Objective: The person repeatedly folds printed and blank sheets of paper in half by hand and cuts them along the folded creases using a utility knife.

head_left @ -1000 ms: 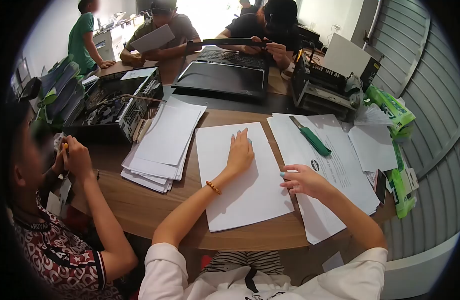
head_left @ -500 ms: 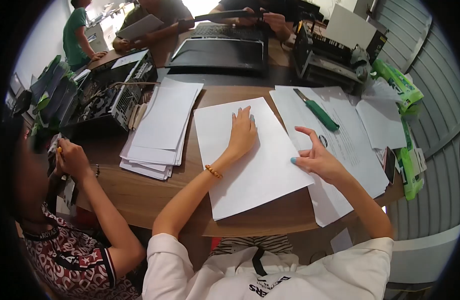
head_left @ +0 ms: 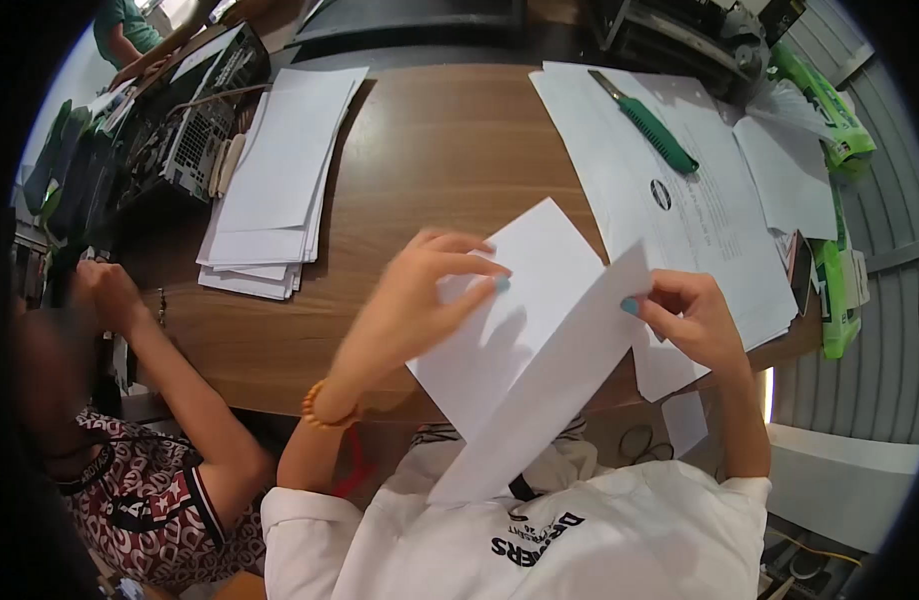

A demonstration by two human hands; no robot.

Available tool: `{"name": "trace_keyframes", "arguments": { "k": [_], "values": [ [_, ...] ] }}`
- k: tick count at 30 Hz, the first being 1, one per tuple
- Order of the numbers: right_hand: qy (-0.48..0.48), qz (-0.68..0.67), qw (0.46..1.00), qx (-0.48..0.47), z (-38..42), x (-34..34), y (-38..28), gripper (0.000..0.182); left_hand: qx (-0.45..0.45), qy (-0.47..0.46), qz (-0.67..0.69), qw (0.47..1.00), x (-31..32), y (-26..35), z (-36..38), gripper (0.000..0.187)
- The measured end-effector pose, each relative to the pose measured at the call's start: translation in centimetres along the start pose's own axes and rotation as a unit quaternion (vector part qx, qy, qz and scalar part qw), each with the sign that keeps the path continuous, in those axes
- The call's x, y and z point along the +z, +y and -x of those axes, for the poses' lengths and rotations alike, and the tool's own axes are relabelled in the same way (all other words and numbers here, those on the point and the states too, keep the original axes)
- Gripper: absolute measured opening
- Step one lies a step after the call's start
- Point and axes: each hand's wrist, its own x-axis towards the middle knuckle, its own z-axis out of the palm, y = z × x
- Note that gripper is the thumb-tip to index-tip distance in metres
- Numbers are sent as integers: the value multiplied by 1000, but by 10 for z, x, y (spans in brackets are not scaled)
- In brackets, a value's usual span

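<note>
A blank white sheet of paper (head_left: 520, 300) lies at the table's front edge, its near part lifted and bent over, reaching past the edge towards my shirt. My right hand (head_left: 698, 318) pinches the raised part near its right corner between thumb and fingers. Above the flat part is my left hand (head_left: 420, 300), fingers bent and thumb apart from the palm, holding nothing; it is slightly blurred. An orange bead bracelet (head_left: 325, 408) circles my left wrist. Right of the sheet, a knife with a green handle (head_left: 660, 135) rests on printed papers (head_left: 705, 225).
A stack of white paper (head_left: 270, 180) lies on the left, beside an opened computer case (head_left: 190, 130). Another person's hand (head_left: 110, 290) is at the far left. Green packages (head_left: 840, 290) stand along the right edge. Dark equipment (head_left: 410, 20) stands at the back.
My right hand has taken hold of the sheet and raised its near part. My left hand has come off the paper and back towards me. The view has tilted down.
</note>
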Motion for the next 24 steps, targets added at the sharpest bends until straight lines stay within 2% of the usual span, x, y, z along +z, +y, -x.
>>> {"name": "trace_keyframes", "arguments": {
  "k": [1, 2, 3, 4, 5, 7, 9, 11, 12, 13, 14, 15, 17, 18, 24],
  "values": [
    [-2, 37, 999, -15, -3, 3, 3, 17, -7, -7, 1, 1000, -8, 7, 6, 20],
    [-5, 30, 1000, -8, -5, 4, 7, 17, -108, -45, 113, 987, -18, 18, 14, 21],
    [1, 69, 998, -4, -7, 6, 9, 19, -207, -80, 222, 950, -21, 24, 22, 21],
    [7, 110, 994, -1, -10, 7, 12, 21, -166, -101, 188, 963, -17, 25, 30, 22],
    [4, 107, 994, 5, -13, 9, 15, 21, -171, -105, 190, 961, -15, 27, 33, 22],
    [14, 106, 993, 53, -19, 14, 20, 21, -161, -151, 29, 975, -13, 35, 35, 23],
    [26, 127, 990, 48, -22, 19, 16, 24, -153, -128, 7, 980, -6, 18, 34, 23],
    [42, 147, 987, 41, -20, 30, 18, 29, -183, -85, -37, 979, -2, 11, 26, 22],
    [114, 198, 970, -77, -17, 38, 23, 33, -160, -51, -55, 984, 2, 7, 27, 22],
    [184, 246, 932, -193, -13, 44, 28, 39, -161, -55, -54, 984, 4, 6, 28, 22],
    [146, 287, 917, -235, -7, 45, 35, 42, -130, -31, -121, 984, 5, 6, 28, 23],
    [146, 287, 918, -232, -2, 48, 35, 42, -97, -6, -188, 977, 6, 6, 29, 24],
    [83, 406, 825, -384, 7, 54, 33, 48, -80, 17, -219, 972, 9, 3, 29, 26],
    [44, 418, 831, -365, 10, 57, 40, 53, -61, 41, -252, 965, 9, 2, 29, 28],
    [22, 412, 842, -347, 2, 60, 48, 51, -34, 86, -215, 972, 9, -13, 17, 34]
  ]
}}
